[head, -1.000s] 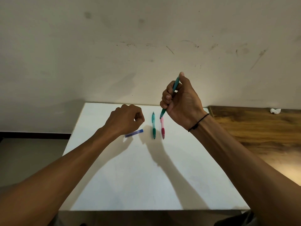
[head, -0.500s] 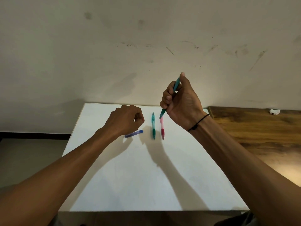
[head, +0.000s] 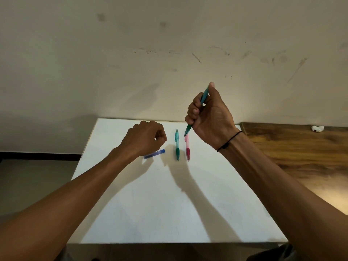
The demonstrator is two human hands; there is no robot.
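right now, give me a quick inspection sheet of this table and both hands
surface: white table, arm shadows across it
job's things: held pen, green, tilted with its tip down; green pen and pink pen lie side by side on the table, apart; blue stick lies slanted, partly hidden by the left hand
clutter: white wad on the wooden table at right
hands: left hand has curled fingers, nothing seen in it; right hand grips the held pen, thumb on its top end, black cord on the wrist
cables: nothing seen
surroundings: scuffed pale wall behind
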